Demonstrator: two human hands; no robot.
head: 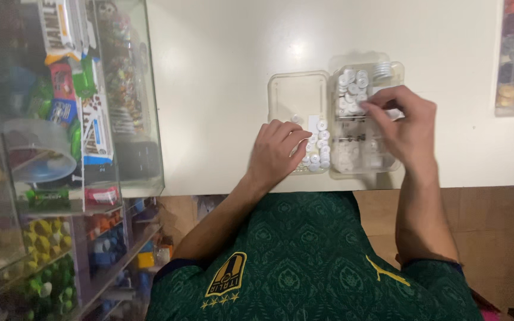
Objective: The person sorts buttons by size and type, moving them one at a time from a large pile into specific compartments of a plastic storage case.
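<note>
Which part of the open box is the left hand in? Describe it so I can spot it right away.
On the white counter, right of the glass display case, lies an open clear plastic box. The left hand rests on its left half. That half is mostly bare with white buttons heaped at the near end, while the right half, under the right hand, is divided into button-filled compartments.

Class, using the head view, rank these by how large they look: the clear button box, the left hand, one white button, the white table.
1. Table
2. Button box, open with both halves flat
3. Left hand, though it may sit nearer the camera
4. White button
</note>
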